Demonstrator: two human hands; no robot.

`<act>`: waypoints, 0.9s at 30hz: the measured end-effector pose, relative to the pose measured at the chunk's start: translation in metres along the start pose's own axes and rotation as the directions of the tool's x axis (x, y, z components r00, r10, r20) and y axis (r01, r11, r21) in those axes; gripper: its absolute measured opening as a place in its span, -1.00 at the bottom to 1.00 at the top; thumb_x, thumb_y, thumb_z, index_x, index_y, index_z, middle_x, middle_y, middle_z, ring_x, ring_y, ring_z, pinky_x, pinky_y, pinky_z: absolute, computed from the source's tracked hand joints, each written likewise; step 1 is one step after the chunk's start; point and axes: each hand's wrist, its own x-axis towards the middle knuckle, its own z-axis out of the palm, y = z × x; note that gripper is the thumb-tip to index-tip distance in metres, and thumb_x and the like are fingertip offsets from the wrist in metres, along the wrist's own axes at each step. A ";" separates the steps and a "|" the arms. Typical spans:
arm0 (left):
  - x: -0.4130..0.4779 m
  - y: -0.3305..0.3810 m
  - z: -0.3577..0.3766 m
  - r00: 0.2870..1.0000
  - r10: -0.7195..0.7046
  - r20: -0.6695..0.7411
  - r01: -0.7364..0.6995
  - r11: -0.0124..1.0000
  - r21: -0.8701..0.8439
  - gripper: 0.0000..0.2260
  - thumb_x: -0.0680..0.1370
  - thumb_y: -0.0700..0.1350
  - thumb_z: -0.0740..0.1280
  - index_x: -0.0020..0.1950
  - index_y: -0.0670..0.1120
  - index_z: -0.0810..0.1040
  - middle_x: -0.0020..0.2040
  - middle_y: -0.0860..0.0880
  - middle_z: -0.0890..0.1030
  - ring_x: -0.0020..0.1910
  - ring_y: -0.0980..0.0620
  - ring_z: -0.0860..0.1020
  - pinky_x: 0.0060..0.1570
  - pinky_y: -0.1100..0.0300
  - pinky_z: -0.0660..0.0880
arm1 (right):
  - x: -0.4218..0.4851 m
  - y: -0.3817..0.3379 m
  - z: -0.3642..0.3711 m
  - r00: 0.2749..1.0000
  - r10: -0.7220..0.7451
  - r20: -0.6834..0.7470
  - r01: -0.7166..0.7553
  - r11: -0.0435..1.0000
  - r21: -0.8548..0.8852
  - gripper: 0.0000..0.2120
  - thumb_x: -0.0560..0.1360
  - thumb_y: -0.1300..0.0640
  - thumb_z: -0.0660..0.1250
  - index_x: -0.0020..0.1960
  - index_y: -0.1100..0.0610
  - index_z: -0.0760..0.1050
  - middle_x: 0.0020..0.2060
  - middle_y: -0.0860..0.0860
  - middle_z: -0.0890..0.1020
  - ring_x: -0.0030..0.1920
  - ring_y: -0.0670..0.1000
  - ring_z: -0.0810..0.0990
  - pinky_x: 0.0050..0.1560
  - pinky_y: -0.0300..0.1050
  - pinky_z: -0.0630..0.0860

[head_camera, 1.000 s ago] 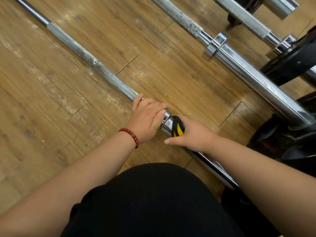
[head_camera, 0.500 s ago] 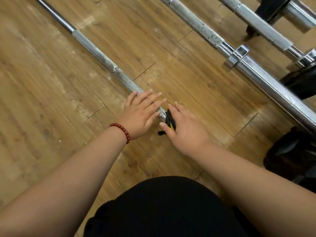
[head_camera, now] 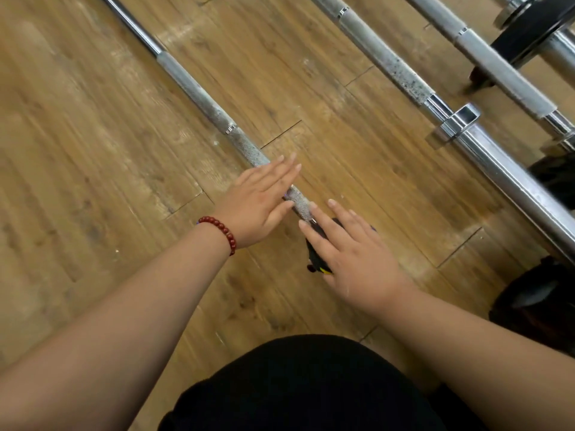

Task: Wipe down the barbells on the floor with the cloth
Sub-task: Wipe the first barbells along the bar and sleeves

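Three barbells [head_camera: 389, 60] lie parallel on the floor [head_camera: 93, 181], axes diagonal from far left to near right; the flat left hand [head_camera: 264, 203] rests on the nearest barbell [head_camera: 199, 91], and beside it the straight-fingered right hand [head_camera: 351, 256] presses the one cloth [head_camera: 315, 256] beneath it.

- floor [head_camera: 93, 150]: warm brown planks with streaky wood grain and pale worn patches;
- nearest barbell [head_camera: 199, 94]: dull silver-grey with fine cross-hatched knurling;
- second barbell [head_camera: 389, 62]: grey knurling flecked with dark specks, and a bright chrome sleeve;
- cloth [head_camera: 317, 256]: black with a yellow bit;
- bracelet [head_camera: 222, 229]: dark red beads;
- weight plate [head_camera: 529, 29]: black;
- garment [head_camera: 295, 384]: plain black
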 end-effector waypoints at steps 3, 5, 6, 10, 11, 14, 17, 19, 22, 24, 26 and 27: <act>0.001 -0.010 0.002 0.998 -0.064 0.027 0.062 0.996 0.066 -0.46 0.58 0.20 -0.19 0.56 0.10 -0.01 0.56 0.05 -0.13 0.53 0.09 -0.17 0.44 0.12 -0.30 | -0.016 0.003 0.000 1.000 -0.006 -0.020 0.007 1.000 0.022 -0.23 0.35 -0.13 0.34 0.50 0.07 0.24 0.48 0.11 0.29 0.47 0.22 0.24 0.41 0.13 0.15; 0.002 -0.009 0.006 0.997 -0.062 0.042 0.060 0.997 0.045 -0.46 0.58 0.20 -0.17 0.55 0.10 0.03 0.57 0.00 -0.07 0.53 0.05 -0.17 0.42 0.15 -0.37 | 0.004 -0.003 -0.003 0.997 0.076 -0.011 -0.075 0.994 0.078 -0.31 0.48 -0.15 0.28 0.52 0.08 0.21 0.49 0.10 0.27 0.49 0.18 0.22 0.47 0.13 0.19; 0.003 -0.008 0.007 0.997 -0.064 0.048 0.062 0.997 0.034 -0.47 0.59 0.19 -0.16 0.55 0.10 0.05 0.58 -0.02 -0.06 0.53 0.04 -0.16 0.41 0.16 -0.38 | 0.017 -0.005 -0.009 0.988 0.152 0.033 -0.155 0.971 0.181 -0.36 0.54 -0.17 0.20 0.54 0.06 0.16 0.49 0.07 0.27 0.49 0.14 0.21 0.47 0.08 0.21; 0.003 -0.011 0.005 0.998 -0.043 0.043 0.043 0.999 0.001 -0.46 0.58 0.21 -0.16 0.55 0.11 0.04 0.58 -0.01 -0.07 0.53 0.05 -0.17 0.38 0.21 -0.44 | 0.034 0.011 -0.018 0.937 0.276 0.216 -0.350 0.750 0.561 -0.44 0.58 -0.22 0.10 0.53 -0.07 0.17 0.44 -0.07 0.36 0.42 -0.01 0.33 0.34 -0.13 0.28; 0.003 -0.012 0.005 0.998 -0.041 0.046 0.041 0.999 -0.008 -0.45 0.57 0.23 -0.16 0.55 0.12 0.03 0.58 0.00 -0.08 0.52 0.07 -0.18 0.37 0.22 -0.46 | 0.024 0.013 -0.018 0.955 0.242 0.172 -0.296 0.744 0.599 -0.43 0.55 -0.24 0.10 0.52 -0.08 0.18 0.44 -0.11 0.34 0.43 -0.06 0.31 0.36 -0.17 0.25; 0.004 -0.011 0.006 0.998 -0.044 0.050 0.045 0.999 -0.015 -0.40 0.54 0.31 -0.16 0.55 0.13 0.01 0.57 0.00 -0.11 0.51 0.09 -0.21 0.33 0.24 -0.52 | -0.007 0.015 -0.017 0.955 0.258 0.145 -0.278 0.617 0.736 -0.48 0.50 -0.27 0.10 0.45 -0.27 0.15 0.39 -0.27 0.30 0.40 -0.26 0.22 0.37 -0.29 0.12; 0.004 -0.008 0.008 0.997 -0.064 0.048 0.066 0.997 -0.047 -0.35 0.50 0.35 -0.14 0.54 0.12 0.05 0.57 0.00 -0.12 0.52 0.07 -0.23 0.33 0.23 -0.52 | 0.003 0.020 -0.020 0.857 0.349 0.380 -0.495 0.350 0.795 -0.78 0.55 -0.22 0.14 0.15 -0.26 0.42 0.13 -0.22 0.53 0.18 -0.16 0.45 0.12 -0.29 0.31; 0.005 -0.006 0.008 0.996 -0.081 0.041 0.083 0.994 -0.064 -0.35 0.50 0.36 -0.13 0.54 0.11 0.07 0.57 -0.01 -0.11 0.52 0.08 -0.24 0.36 0.19 -0.47 | 0.025 0.027 -0.025 0.761 0.372 0.531 -0.631 0.235 0.739 -0.66 0.54 -0.21 0.22 -0.10 0.05 0.53 -0.23 -0.04 0.54 -0.17 -0.01 0.49 -0.20 -0.18 0.31; 0.004 -0.005 0.008 0.994 -0.099 0.044 0.102 0.992 -0.070 -0.36 0.50 0.35 -0.12 0.53 0.11 0.09 0.57 -0.01 -0.11 0.52 0.07 -0.23 0.40 0.11 -0.38 | 0.041 0.037 -0.018 0.627 0.301 0.719 -0.749 -0.022 0.663 -0.57 0.40 -0.26 0.39 -0.11 0.13 0.60 -0.26 0.07 0.55 -0.26 0.04 0.49 -0.18 -0.12 0.41; 0.003 -0.005 0.008 0.993 -0.105 0.048 0.108 0.991 -0.079 -0.34 0.48 0.37 -0.14 0.53 0.11 0.10 0.57 -0.01 -0.12 0.51 0.08 -0.24 0.41 0.08 -0.37 | 0.033 0.042 -0.009 0.599 0.172 0.782 -0.755 -0.201 0.623 -0.41 0.34 -0.32 0.40 0.09 0.15 0.62 -0.08 0.11 0.64 -0.10 0.10 0.59 0.05 0.02 0.55; 0.002 -0.005 0.009 0.993 -0.106 0.046 0.110 0.989 -0.096 -0.33 0.47 0.37 -0.14 0.53 0.11 0.12 0.57 -0.01 -0.12 0.51 0.09 -0.24 0.41 0.06 -0.36 | 0.021 0.044 -0.001 0.572 0.051 0.818 -0.784 -0.257 0.565 -0.33 0.44 -0.35 0.24 0.11 0.25 0.60 0.02 0.26 0.65 -0.06 0.19 0.65 0.01 0.05 0.60; 0.002 -0.005 0.010 0.993 -0.107 0.044 0.112 0.988 -0.104 -0.33 0.48 0.36 -0.13 0.52 0.10 0.13 0.57 -0.01 -0.11 0.51 0.09 -0.23 0.41 0.04 -0.36 | 0.020 0.045 0.002 0.557 0.014 0.831 -0.797 -0.273 0.539 -0.30 0.48 -0.34 0.18 0.09 0.31 0.59 0.01 0.32 0.64 -0.09 0.20 0.66 -0.07 0.02 0.62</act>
